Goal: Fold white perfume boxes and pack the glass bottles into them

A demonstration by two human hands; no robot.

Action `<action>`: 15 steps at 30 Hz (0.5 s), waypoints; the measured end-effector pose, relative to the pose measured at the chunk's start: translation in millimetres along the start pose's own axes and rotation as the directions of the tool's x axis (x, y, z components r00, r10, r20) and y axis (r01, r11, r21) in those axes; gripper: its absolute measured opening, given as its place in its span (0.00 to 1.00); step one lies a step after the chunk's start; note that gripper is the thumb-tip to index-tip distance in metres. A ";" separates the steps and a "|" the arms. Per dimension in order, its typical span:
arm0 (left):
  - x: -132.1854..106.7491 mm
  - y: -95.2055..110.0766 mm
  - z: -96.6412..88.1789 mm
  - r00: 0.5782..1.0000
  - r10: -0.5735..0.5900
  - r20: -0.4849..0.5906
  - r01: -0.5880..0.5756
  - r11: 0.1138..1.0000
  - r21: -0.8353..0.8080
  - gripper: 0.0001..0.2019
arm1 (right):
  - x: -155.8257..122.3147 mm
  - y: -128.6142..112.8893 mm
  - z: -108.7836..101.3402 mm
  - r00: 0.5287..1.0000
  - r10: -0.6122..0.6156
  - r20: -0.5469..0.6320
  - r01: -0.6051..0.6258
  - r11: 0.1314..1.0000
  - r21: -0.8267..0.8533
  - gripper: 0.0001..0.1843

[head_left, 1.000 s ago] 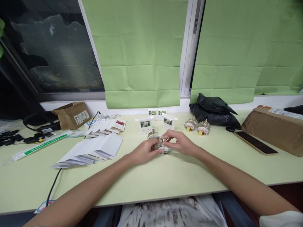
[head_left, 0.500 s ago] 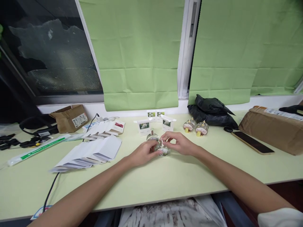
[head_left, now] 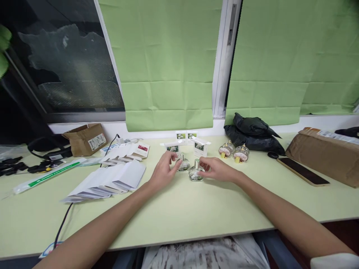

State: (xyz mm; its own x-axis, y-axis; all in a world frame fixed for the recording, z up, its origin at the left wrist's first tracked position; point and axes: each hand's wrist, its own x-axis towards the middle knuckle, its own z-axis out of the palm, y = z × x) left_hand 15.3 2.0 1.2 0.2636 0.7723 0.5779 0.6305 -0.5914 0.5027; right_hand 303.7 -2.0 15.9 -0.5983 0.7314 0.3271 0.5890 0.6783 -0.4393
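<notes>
Two clear glass perfume bottles with silver caps stand close together at the middle of the table. My right hand is at the right side of the front perfume bottle, thumb and fingers against its shoulder and cap. Just left of the rear perfume bottle is my left hand, thumb and fingers parted with nothing held; whether a fingertip touches that bottle I cannot tell. Behind them stand two small white boxes, the left box and the right box, each with a flower picture and raised flaps.
Flattened white cartons lie at left, beside a brown cardboard box and a black cable. Two round ornate bottles stand right of centre, before a black plastic bag. A phone lies by a brown parcel.
My left hand has let go of the front bottle and moved left and back towards the rear one. My right hand has shifted from the front bottle's cap to its right side.
</notes>
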 end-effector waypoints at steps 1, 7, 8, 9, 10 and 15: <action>0.2 -2.6 1.7 0.999 -0.018 -0.037 0.018 1.000 0.024 0.15 | 0.4 3.7 -1.4 1.000 0.010 -0.016 -0.010 0.999 -0.038 0.13; 0.0 -16.2 10.5 0.996 -0.067 0.051 0.065 0.997 0.039 0.17 | 1.7 25.6 -10.5 0.992 0.101 -0.075 -0.115 0.971 -0.208 0.11; 0.0 -17.3 11.1 0.996 -0.057 0.073 0.055 0.998 0.036 0.15 | 1.9 27.7 -11.7 0.991 0.108 -0.078 -0.123 0.967 -0.221 0.11; 0.0 -18.0 11.5 0.995 -0.046 0.090 0.043 0.999 0.032 0.14 | 2.0 29.2 -12.6 0.990 0.110 -0.082 -0.127 0.965 -0.231 0.10; 0.1 -18.5 11.9 0.994 -0.036 0.104 0.034 0.999 0.027 0.14 | 2.1 30.2 -13.2 0.990 0.110 -0.087 -0.127 0.963 -0.236 0.10; -0.2 -19.2 13.8 0.992 -0.020 0.125 0.022 1.000 -0.014 0.13 | 1.8 31.4 -12.6 0.989 0.112 -0.101 -0.133 0.965 -0.225 0.11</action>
State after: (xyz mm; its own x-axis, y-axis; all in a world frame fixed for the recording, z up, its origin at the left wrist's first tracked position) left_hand 13.2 16.5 -17.5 0.3399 0.8072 0.4825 0.6263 -0.5770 0.5242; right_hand 328.0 21.5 13.2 -0.4705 0.8062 0.3586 0.7701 0.5736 -0.2792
